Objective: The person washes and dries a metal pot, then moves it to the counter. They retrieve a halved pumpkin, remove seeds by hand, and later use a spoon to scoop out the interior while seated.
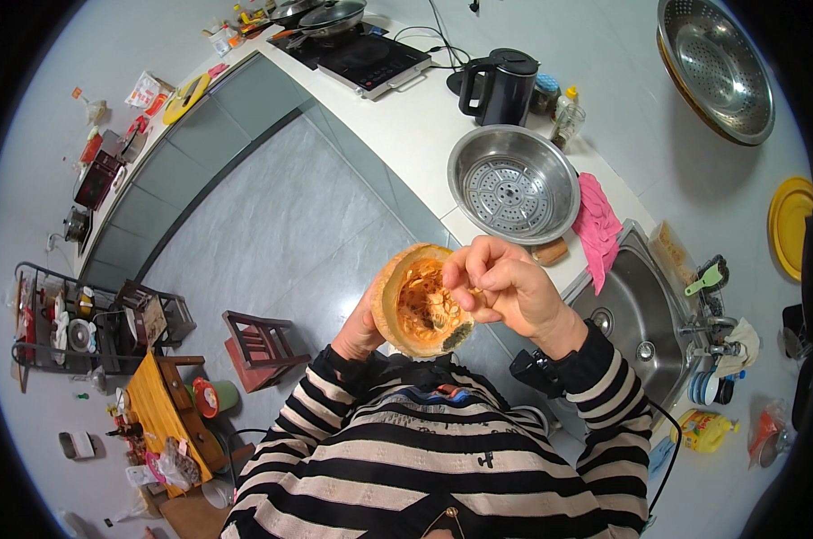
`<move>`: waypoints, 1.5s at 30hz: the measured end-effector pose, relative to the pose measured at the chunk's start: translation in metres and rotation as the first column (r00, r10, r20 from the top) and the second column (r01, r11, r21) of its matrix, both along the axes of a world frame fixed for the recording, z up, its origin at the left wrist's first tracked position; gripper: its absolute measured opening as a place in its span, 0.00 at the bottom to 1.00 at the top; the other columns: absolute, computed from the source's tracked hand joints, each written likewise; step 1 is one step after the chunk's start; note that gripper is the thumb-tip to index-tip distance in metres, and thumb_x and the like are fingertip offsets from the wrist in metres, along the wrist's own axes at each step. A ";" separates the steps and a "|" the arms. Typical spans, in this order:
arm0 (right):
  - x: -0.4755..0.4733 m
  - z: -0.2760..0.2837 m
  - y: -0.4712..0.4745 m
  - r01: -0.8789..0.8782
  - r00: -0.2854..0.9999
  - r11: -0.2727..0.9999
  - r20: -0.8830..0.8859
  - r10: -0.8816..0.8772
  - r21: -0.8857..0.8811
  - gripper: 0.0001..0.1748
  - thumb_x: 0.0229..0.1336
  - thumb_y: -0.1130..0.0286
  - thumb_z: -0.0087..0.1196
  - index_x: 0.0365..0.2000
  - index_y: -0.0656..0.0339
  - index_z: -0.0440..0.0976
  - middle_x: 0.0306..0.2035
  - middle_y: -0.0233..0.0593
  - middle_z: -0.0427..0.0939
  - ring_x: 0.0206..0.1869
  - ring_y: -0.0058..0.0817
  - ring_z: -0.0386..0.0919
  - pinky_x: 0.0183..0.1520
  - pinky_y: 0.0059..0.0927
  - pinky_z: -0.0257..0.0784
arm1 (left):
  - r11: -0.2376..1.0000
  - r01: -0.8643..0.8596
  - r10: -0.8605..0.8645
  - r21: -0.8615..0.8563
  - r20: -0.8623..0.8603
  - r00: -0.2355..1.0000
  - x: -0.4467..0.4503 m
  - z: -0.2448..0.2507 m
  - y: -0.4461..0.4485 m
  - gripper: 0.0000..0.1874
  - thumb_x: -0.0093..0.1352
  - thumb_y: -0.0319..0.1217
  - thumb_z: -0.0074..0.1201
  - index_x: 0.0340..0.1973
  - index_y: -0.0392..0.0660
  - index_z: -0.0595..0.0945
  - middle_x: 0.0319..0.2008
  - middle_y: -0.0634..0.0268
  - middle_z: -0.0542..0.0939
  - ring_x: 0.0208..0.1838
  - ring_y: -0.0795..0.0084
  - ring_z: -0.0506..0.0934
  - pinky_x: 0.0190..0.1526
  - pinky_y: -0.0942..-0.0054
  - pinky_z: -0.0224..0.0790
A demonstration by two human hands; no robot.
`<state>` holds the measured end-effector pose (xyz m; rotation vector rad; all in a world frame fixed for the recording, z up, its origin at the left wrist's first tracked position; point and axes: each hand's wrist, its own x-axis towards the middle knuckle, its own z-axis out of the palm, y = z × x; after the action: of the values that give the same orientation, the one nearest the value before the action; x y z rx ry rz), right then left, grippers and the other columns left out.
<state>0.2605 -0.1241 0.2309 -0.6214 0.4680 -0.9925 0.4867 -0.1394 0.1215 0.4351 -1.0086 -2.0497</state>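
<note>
My left hand [359, 331] grips a cut, hollow pumpkin [387, 306] from its left side, most of the fingers hidden behind it. The pumpkin's open face is turned up toward me and shows orange pulp with pale seeds [441, 301]. A dark grey-green patch [459, 335] marks its lower right rim. Over the right side of the opening is my right hand [504, 283], its fingers bent and thumb close to the index finger. Whether something is pinched between those fingertips is hidden.
Beyond my hands, a steel basin with a perforated insert [510, 195] stands on the white counter [386, 128]. A pink cloth [596, 222] hangs over the edge of the steel sink [638, 306] at right. An electric kettle [507, 87] and induction cooker [372, 64] stand farther back.
</note>
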 end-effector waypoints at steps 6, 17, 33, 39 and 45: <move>0.008 0.002 -0.001 -0.015 0.949 0.998 -0.315 -0.003 -0.056 0.04 0.56 0.75 0.56 0.29 0.63 0.72 0.24 0.35 0.75 0.21 0.19 0.70 0.21 0.20 0.60 | 0.999 -0.011 0.009 0.033 0.068 0.998 -0.004 0.003 0.000 0.72 0.41 0.73 0.65 0.70 0.39 0.54 0.66 0.56 0.65 0.67 0.64 0.66 0.67 0.62 0.59; 0.028 -0.004 0.006 -0.123 0.487 0.780 -0.722 -0.491 -0.613 0.04 0.55 0.77 0.60 0.32 0.65 0.76 0.17 0.25 0.69 0.19 0.12 0.64 0.23 0.17 0.60 | 0.996 -0.016 0.006 0.083 0.124 0.992 -0.001 0.009 0.001 0.69 0.43 0.72 0.65 0.69 0.39 0.57 0.64 0.58 0.66 0.66 0.66 0.67 0.67 0.63 0.60; -0.005 -0.013 0.003 0.054 0.887 0.984 -0.444 -0.125 -0.169 0.07 0.57 0.80 0.48 0.36 0.66 0.74 0.30 0.37 0.76 0.23 0.18 0.71 0.23 0.18 0.60 | 0.995 -0.031 0.039 -0.098 0.086 0.995 0.006 0.000 0.001 0.63 0.50 0.74 0.56 0.70 0.46 0.57 0.67 0.56 0.65 0.69 0.58 0.66 0.68 0.55 0.60; 0.011 0.001 0.027 -0.165 0.436 0.847 -0.808 -0.397 -0.505 0.11 0.59 0.70 0.56 0.41 0.61 0.79 0.26 0.41 0.81 0.25 0.29 0.79 0.29 0.31 0.73 | 1.000 -0.006 0.006 0.028 -0.003 1.000 0.003 0.012 0.005 0.68 0.44 0.69 0.66 0.70 0.42 0.55 0.67 0.55 0.64 0.69 0.61 0.66 0.69 0.59 0.58; 0.016 0.009 0.040 -0.242 0.354 0.656 -0.694 -0.627 -0.715 0.11 0.56 0.68 0.59 0.40 0.58 0.79 0.27 0.44 0.81 0.26 0.40 0.80 0.29 0.35 0.74 | 0.946 0.097 -0.059 0.310 -0.129 0.990 -0.002 0.036 0.011 0.41 0.62 0.44 0.65 0.65 0.43 0.64 0.60 0.56 0.72 0.61 0.64 0.73 0.62 0.63 0.68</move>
<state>0.2769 -0.0837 0.2396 -2.0163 1.2313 -0.9839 0.4844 -0.1280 0.1575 0.4371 -0.6358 -2.2903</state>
